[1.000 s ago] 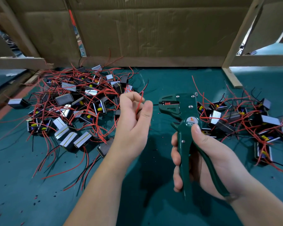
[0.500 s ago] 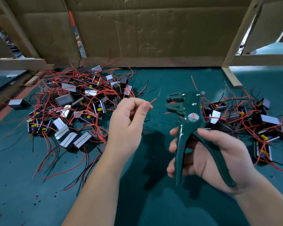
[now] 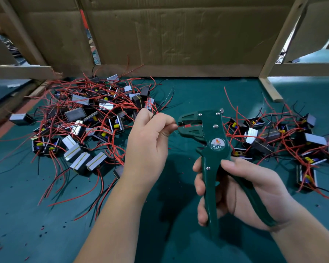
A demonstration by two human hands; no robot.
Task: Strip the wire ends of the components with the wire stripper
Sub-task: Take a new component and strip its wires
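Left hand (image 3: 150,141) pinches a red wire (image 3: 176,126) into the wire stripper (image 3: 207,137), right hand (image 3: 241,188) wrapped around its handles; 2 component piles (image 3: 80,126) flank it, most seemingly unstripped

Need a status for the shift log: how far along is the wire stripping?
Done: unclear; a smaller pile of components lies on the right, and insulation bits dot the green mat. In hand: left hand feeds a red wire into the wire stripper gripped by the right hand. Left: seemingly the larger left pile.

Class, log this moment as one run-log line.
left hand: pinches red wire | right hand: holds wire stripper | wire end: in stripper head
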